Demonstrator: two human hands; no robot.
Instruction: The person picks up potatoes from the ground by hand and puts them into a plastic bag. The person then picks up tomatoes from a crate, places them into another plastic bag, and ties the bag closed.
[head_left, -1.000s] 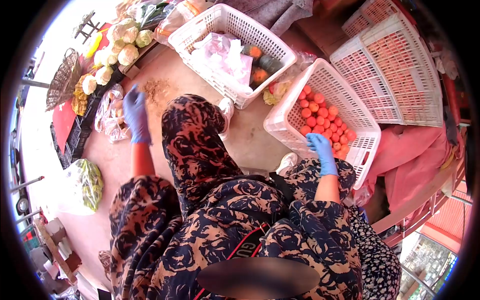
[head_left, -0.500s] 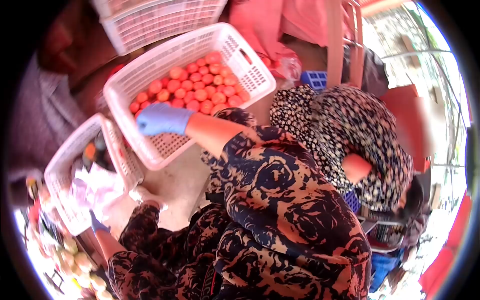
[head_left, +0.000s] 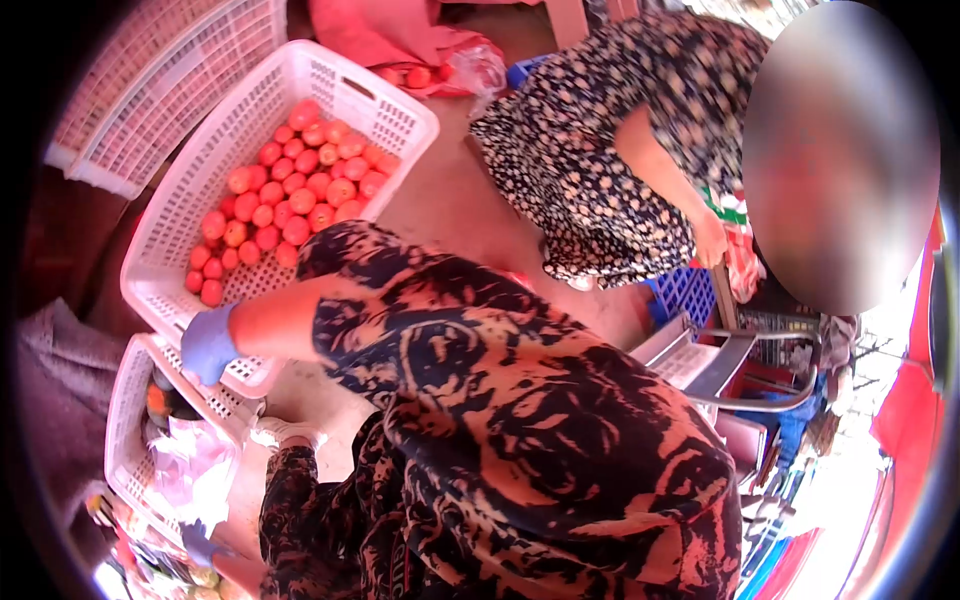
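Right hand [head_left: 207, 345] at the near corner of the white crate [head_left: 205, 175], fingers bent down; cannot tell whether pinching. Left hand [head_left: 200, 545] lower, blurred beside the other basket [head_left: 125, 460]; cannot tell if spread. Tomatoes [head_left: 301, 201] inside the crate, up-right of the nearer, right hand. Long axis slanting likewise. Bare floor [head_left: 415, 190] toward the co-worker [head_left: 600, 150].

We see an open, white slotted crate [head_left: 395, 115] at left, red tomatoes [head_left: 302, 200] loose inside; a second white crate [head_left: 126, 425], holding pale plastic [head_left: 192, 470], stands nearer.
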